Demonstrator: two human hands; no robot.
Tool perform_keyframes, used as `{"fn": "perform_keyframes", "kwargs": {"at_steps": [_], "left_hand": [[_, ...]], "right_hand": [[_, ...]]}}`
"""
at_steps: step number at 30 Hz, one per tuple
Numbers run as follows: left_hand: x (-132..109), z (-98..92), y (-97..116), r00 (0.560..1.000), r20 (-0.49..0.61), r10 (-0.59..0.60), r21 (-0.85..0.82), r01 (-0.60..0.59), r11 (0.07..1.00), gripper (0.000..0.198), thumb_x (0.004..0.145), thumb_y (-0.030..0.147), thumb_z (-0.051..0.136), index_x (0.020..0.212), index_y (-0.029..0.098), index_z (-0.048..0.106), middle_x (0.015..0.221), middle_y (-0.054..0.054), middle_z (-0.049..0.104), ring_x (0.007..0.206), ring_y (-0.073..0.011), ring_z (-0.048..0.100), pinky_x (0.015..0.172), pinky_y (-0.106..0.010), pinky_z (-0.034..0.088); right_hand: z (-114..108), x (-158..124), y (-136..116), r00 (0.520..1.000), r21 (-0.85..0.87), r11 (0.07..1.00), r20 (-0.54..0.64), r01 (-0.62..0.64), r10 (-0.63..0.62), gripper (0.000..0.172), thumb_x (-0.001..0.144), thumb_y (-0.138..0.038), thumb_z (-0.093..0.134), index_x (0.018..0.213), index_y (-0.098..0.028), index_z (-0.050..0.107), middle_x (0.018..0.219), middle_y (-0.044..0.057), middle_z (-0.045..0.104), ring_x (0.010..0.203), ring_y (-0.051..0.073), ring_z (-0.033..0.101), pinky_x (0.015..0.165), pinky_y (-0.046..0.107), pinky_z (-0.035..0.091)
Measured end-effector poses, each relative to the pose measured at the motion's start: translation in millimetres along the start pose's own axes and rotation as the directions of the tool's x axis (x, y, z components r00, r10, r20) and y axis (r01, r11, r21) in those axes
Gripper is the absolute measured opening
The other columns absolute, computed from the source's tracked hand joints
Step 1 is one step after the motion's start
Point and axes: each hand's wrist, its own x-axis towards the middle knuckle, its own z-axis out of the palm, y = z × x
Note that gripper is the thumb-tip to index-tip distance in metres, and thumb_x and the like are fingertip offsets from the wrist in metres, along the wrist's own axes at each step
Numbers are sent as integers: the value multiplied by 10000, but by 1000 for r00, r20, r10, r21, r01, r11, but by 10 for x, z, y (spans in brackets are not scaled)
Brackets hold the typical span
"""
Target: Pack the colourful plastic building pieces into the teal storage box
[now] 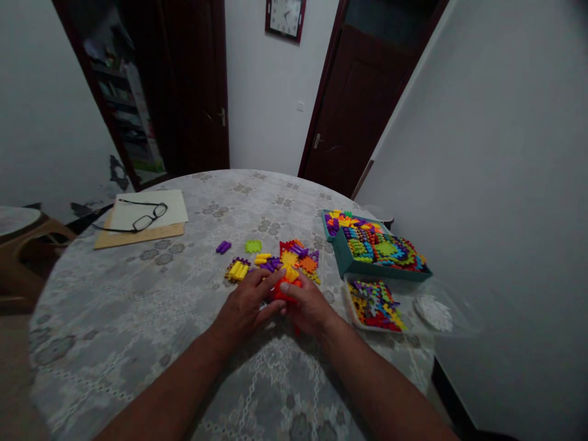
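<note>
Both hands meet over the near middle of the table. My left hand (245, 306) and my right hand (310, 303) are closed around a red-and-yellow piece of plastic building toy (289, 283), whose lower part the fingers partly hide. Just beyond the hands lies a loose pile of toy pieces: an orange square (307, 264), purple sticks (271, 264) and yellow sticks (263, 258). Left of the pile, more yellow sticks (239, 270) rest on toothed squares. A green toothed square (253, 246) and a purple pair of sticks (223, 247) lie farther off.
At right, a teal box (362, 267) holds colourful pieces, with its filled lid (328, 229) behind. Nearer stands a clear tub (351, 312) of pieces, beside a transparent lid (459, 312). Glasses (144, 222) lie on papers (177, 205) at left. A patterned cloth covers the round table (114, 318).
</note>
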Motion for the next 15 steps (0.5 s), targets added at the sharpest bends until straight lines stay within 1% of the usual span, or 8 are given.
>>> {"fn": "perform_keyframes", "kwargs": {"at_steps": [2,4,5,7,9,10,12,15], "left_hand": [[6,-34,26,1000,-17,-8,37,9,999,528,1059,417,669,1565,298,577,1335,-138,688,1225,-305,675,1054,-487,611],[20,-97,20,994,-99,-46,113,57,992,460,1079,391,625,1523,273,600,1345,-140,697,1260,-314,661,1120,-518,575],[28,-138,-4,984,-159,-78,160,104,982,420,1086,369,600,1491,261,617,1342,-140,700,1273,-319,654,1149,-534,553],[35,-225,-95,944,-287,-162,250,237,939,368,1080,322,572,1430,237,647,1315,-142,702,1272,-332,647,1167,-556,530],[26,-294,-226,896,-376,-234,313,361,879,366,1053,281,570,1399,204,662,1299,-156,695,1264,-350,642,1150,-564,532],[15,-313,-295,879,-399,-259,334,403,852,372,1040,264,568,1390,184,667,1295,-166,693,1258,-356,641,1142,-565,534],[-16,-307,-415,869,-403,-287,366,441,820,384,1020,234,551,1374,148,675,1293,-188,694,1250,-364,640,1133,-563,534],[-61,-216,-517,889,-345,-302,379,426,821,387,1007,240,551,1358,146,685,1301,-186,706,1239,-352,648,1128,-539,532]], "right_hand": [[-15,-10,-77,998,-9,1000,-68,-9,8,513,713,-407,975,1105,-291,666,967,-32,746,734,142,673,536,195,502],[-36,-48,-227,991,-50,999,-134,-10,3,534,701,-410,986,1100,-262,662,943,-18,738,754,149,700,531,188,503],[-54,-77,-330,988,-87,996,-156,0,-13,554,694,-411,992,1108,-251,661,946,-8,739,756,154,711,524,188,503],[-114,-138,-587,980,-195,978,-170,68,-102,592,700,-405,990,1163,-242,660,994,17,752,766,164,726,520,197,510],[-223,-170,-892,960,-333,932,-183,141,-211,629,706,-409,981,1221,-243,660,993,23,757,766,174,730,523,212,524],[-299,-162,-1053,946,-403,900,-193,165,-260,632,708,-418,973,1230,-243,662,977,21,756,766,180,732,529,220,533],[-489,-77,-1373,919,-525,831,-209,182,-334,618,704,-436,958,1212,-241,666,979,25,760,772,192,740,543,235,548],[-837,213,-1812,907,-693,708,-202,135,-371,574,728,-441,921,1201,-217,686,999,45,760,756,184,732,544,234,534]]}}
